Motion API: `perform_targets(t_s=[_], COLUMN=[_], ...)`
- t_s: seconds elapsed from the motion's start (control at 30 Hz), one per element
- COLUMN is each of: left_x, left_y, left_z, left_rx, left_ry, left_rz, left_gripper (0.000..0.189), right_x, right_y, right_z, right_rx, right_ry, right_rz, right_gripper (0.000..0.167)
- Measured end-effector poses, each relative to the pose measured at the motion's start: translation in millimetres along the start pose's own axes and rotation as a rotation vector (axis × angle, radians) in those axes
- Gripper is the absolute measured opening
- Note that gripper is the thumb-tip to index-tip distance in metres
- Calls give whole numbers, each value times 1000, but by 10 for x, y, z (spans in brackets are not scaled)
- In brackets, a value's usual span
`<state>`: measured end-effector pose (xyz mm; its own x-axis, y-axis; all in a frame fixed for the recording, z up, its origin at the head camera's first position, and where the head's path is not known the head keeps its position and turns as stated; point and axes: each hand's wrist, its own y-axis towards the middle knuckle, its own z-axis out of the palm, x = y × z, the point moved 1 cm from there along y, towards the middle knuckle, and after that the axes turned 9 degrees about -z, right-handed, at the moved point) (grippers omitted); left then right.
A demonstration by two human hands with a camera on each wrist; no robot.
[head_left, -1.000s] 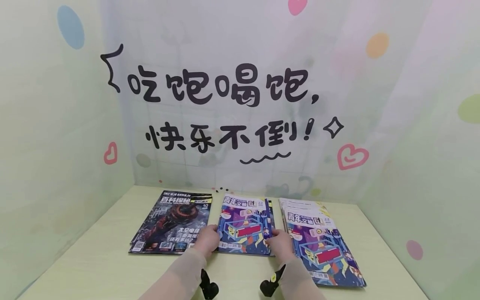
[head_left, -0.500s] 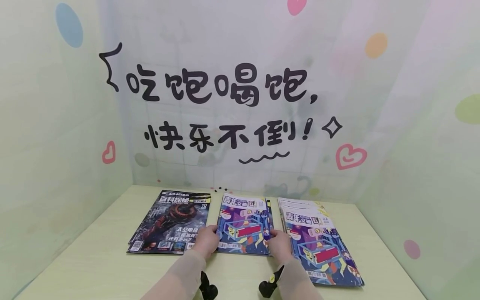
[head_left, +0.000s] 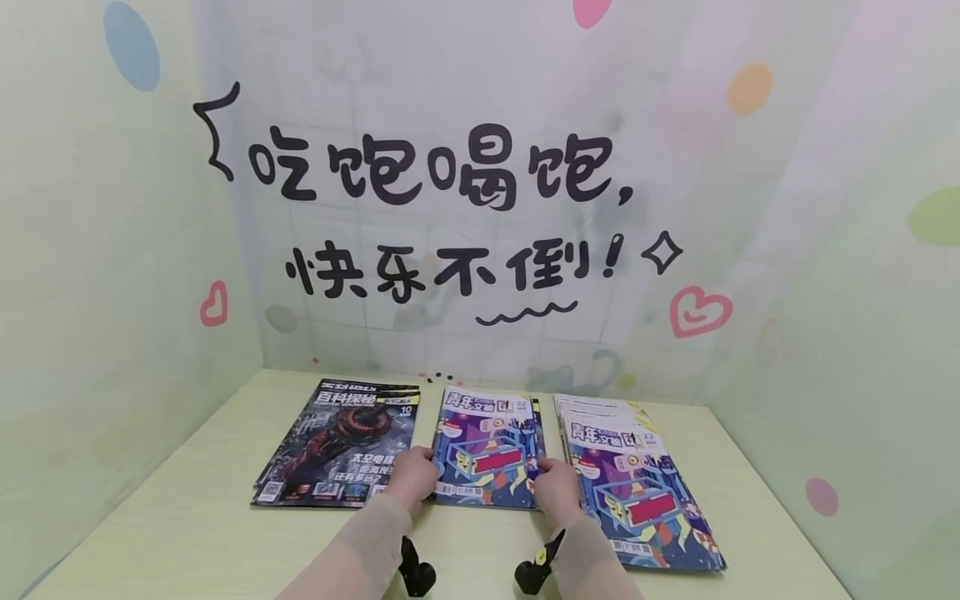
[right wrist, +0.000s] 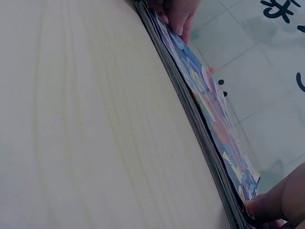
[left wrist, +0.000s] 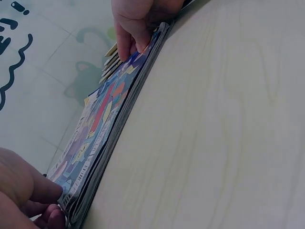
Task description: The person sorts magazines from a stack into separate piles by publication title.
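Observation:
A stack of magazines with a purple-blue illustrated cover (head_left: 487,429) lies flat on the table in the middle of the head view. My left hand (head_left: 412,477) grips its left edge near the front corner. At the opposite edge, my right hand (head_left: 559,490) holds the same stack. In the left wrist view, the left thumb (left wrist: 45,188) lies on the cover with the fingers curled against the side. Several layers show along the stack's front edge (right wrist: 190,112) in the right wrist view. The fingers' undersides are mostly hidden.
Dark-covered magazines (head_left: 341,446) lie stacked to the left, close to my left hand. On the right, more magazines (head_left: 648,500) lie overlapping and uneven, near my right hand. A pale wood table (head_left: 187,542) meets printed cloth walls (head_left: 465,342) at the back and sides.
The head view shifts very slightly. Both hands stay at the edges of the middle magazine stack, and the stacks keep their places on the table.

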<state>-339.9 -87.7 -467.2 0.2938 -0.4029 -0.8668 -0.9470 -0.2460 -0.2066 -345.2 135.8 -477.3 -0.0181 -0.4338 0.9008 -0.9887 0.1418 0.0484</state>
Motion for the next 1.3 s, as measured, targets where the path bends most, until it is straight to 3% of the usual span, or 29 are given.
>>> perform_targets(t_s=[0.37,0.53,0.6,0.77,0.93,1.3], left_x=[-58,-62,-66,-47,9,24], left_y=[-22,-64,-75,-68,-35,-11], left_z=[-20,-15,-8,36,71,61], left_rx=[36,134,192,254,233,255], left_ry=[-115,-170,-242,-411,-482,-642], left_rz=[-15,-19,-41,-104,-130,-177], left_gripper=[48,46,46,49,53,51], right_x=[1,5,10,22,30,66], right_y=[-12,-8,-8,-12,-18,-35], right_z=[12,17,14,-5,-24,-81], right_rx=[-6,3,6,7,30,50], right_ry=[-37,-9,-1,9,18,166], right_rz=[-26,-12,-5,7,7,27], right_gripper=[48,47,47,47,47,47])
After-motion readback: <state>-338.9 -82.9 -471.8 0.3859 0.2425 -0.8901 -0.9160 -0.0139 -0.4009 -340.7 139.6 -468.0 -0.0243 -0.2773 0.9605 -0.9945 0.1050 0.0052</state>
